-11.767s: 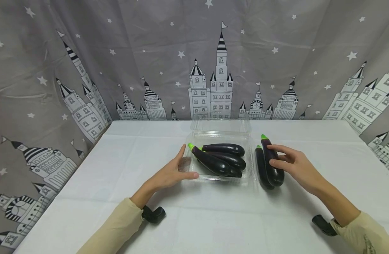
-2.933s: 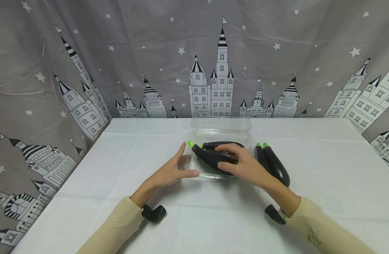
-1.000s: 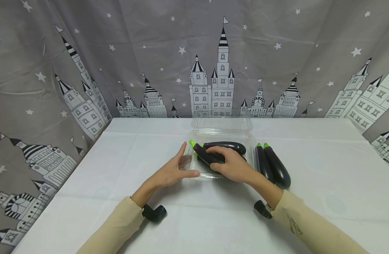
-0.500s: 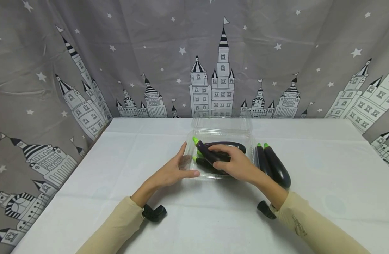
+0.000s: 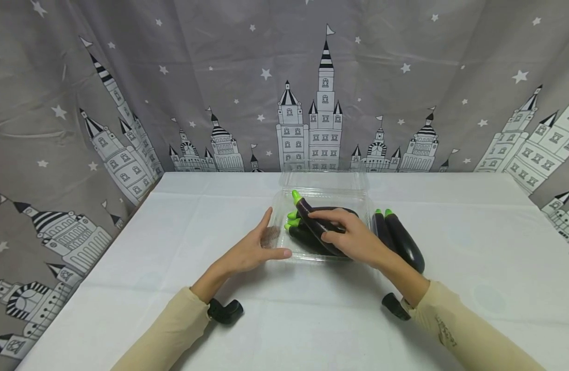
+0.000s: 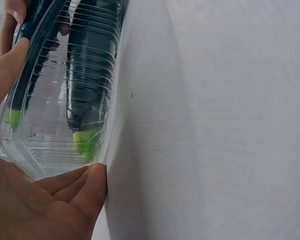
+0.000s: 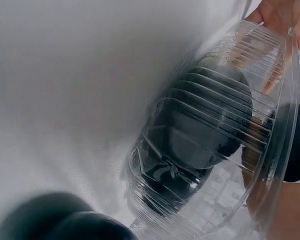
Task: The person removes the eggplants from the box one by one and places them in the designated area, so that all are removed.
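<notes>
In the head view my right hand (image 5: 356,238) pinches an eggplant (image 5: 305,210) between thumb and fingers. This eggplant slants over several others (image 5: 304,238) in a clear plastic container (image 5: 324,258), its bright green stem end pointing back and left. The palm hides its thick end. My left hand (image 5: 247,253) touches the container's left end, thumb along the front rim and fingers spread by the left side. From the left wrist view, the fingertips of the left hand (image 6: 60,210) rest at the container's lower edge.
Two more eggplants (image 5: 407,247) lie side by side on the white cloth, just right of the container. The container's clear lid (image 5: 323,180) stands open at the back. Behind the table hangs a grey curtain (image 5: 382,62) printed with castles.
The right hand let go of an eggplant on the right, then gripped one in the container. Over the last second it swung that eggplant's stem end back and right, uncovering the stems beneath.
</notes>
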The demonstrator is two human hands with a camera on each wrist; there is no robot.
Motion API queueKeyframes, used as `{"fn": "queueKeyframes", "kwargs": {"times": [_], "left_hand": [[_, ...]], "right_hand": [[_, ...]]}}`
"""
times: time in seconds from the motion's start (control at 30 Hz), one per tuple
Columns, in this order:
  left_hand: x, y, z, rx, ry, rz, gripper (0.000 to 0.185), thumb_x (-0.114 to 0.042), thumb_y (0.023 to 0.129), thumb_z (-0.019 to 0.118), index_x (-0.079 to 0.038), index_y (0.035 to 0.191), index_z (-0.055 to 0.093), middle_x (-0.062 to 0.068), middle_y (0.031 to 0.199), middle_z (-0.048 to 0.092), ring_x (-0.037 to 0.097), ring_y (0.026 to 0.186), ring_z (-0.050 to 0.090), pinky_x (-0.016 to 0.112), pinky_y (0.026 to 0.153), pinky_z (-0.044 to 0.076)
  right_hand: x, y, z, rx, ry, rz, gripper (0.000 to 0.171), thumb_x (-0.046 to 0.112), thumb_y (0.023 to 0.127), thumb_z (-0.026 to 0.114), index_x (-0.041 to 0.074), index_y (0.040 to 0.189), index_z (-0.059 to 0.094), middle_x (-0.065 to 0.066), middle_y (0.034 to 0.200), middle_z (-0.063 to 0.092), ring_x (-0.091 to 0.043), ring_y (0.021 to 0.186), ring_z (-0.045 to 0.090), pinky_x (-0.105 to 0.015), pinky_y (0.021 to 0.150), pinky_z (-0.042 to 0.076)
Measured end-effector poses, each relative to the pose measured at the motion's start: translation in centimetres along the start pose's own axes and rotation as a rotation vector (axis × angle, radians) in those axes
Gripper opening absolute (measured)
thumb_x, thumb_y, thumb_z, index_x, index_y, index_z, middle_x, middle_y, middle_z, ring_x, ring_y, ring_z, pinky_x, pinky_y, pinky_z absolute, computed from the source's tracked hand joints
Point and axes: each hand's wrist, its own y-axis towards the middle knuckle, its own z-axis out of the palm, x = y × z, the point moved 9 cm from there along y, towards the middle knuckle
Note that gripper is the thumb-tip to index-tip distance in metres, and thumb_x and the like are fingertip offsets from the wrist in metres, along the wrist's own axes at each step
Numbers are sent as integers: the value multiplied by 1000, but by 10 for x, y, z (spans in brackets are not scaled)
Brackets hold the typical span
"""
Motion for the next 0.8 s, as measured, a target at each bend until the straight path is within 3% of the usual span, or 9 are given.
{"fn": "queueKeyframes", "kwargs": {"times": [0.3, 0.53, 0.8], "left_hand": [[0, -1, 2, 15, -21, -8, 119, -44, 81, 79, -18, 159, -7, 24, 156, 27, 36, 145, 23, 56, 115, 17], [-1, -2, 1, 10, -15, -12, 119, -45, 82, 79, -19, 159, -8, 25, 157, 24, 37, 146, 20, 58, 114, 15], [0, -1, 1, 6, -10, -12, 119, -46, 81, 79, -19, 159, -6, 23, 158, 23, 35, 147, 18, 57, 115, 14]], "right_hand": [[-2, -2, -1, -13, 41, 45, 49, 13, 90, 61, 18, 138, 60, -10, 135, 53, -28, 106, 52, -40, 83, 45], [-2, -4, -1, -6, 123, 21, 52, 11, 93, 58, 20, 144, 54, -7, 142, 51, -27, 105, 52, -39, 84, 44], [-2, -6, -5, -45, 73, 18, 50, 11, 92, 58, 19, 141, 57, -7, 140, 52, -27, 108, 49, -41, 87, 42]]}}
